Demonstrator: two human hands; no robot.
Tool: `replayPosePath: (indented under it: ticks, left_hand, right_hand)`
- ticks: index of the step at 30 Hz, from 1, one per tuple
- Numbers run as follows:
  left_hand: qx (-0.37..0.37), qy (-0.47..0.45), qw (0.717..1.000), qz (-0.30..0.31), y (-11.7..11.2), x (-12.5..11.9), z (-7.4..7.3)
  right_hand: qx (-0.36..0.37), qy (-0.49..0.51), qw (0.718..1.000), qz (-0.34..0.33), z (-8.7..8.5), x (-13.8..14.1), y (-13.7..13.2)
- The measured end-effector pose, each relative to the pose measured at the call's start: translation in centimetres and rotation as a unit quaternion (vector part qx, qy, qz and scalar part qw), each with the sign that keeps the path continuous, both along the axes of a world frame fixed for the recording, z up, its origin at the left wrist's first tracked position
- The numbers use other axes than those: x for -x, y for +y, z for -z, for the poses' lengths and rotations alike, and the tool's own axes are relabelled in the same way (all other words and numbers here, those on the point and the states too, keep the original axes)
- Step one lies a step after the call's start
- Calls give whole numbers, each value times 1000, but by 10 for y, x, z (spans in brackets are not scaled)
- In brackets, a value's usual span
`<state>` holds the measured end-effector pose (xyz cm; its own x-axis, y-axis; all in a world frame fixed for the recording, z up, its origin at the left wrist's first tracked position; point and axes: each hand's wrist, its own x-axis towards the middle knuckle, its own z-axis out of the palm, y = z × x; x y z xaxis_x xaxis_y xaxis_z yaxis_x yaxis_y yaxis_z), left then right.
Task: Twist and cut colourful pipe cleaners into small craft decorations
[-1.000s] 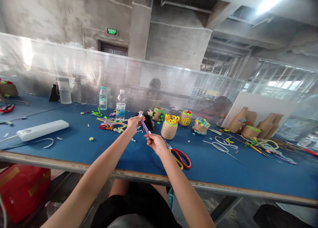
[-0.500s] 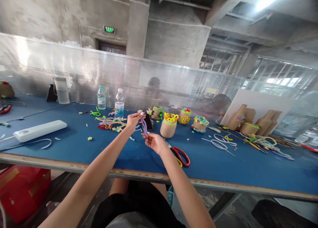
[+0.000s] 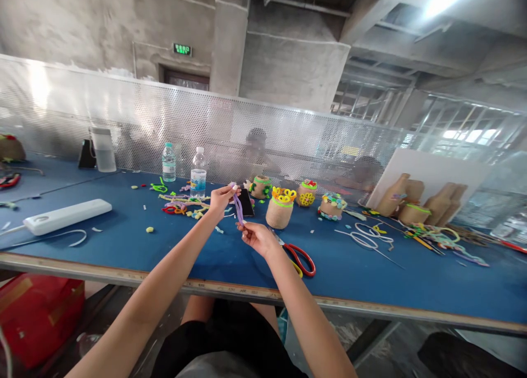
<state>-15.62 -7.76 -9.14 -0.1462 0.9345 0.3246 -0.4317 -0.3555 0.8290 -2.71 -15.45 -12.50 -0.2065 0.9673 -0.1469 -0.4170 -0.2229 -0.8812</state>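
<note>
Purple pipe cleaners (image 3: 238, 209) hang between my two hands above the blue table. My left hand (image 3: 223, 197) pinches their upper end, fingers closed. Lower and to the right, my right hand (image 3: 254, 235) has its fingers closed on the bottom end. Just behind lies a black phone (image 3: 246, 203), partly covered by the hands. A twine-wrapped jar (image 3: 279, 213) with a yellow looped trim stands to the right of the hands. Scissors with red handles (image 3: 302, 259) lie beside my right wrist, partly hidden by it.
Coloured pipe cleaner pieces (image 3: 181, 205) are scattered left of the hands, near two water bottles (image 3: 198, 175). A white power strip (image 3: 68, 216) lies far left. More decorated jars (image 3: 331, 207), white cord (image 3: 366, 236) and twine-wrapped bottles (image 3: 393, 196) stand or lie to the right. A perforated metal screen (image 3: 164, 114) borders the back.
Almost nothing differs. Both hands keep their hold on the purple pipe cleaners, with only a slight shift of the right fingers.
</note>
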Motion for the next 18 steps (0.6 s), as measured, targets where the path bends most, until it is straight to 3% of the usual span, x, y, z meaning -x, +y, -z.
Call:
replayPosePath:
  ticks: [7,12,18]
  left_hand:
    - [10,-26,999,-22,1,-2,0]
    - [37,-59,997,-46,6,-1,3]
    - [84,-78,991,-69,14,-7,12]
  right_hand:
    - [-61,-86,993,57,6,3,5]
    - [-154,-175,964,127,9,6,8]
    - [-185,-207,950,142,8,8,9]
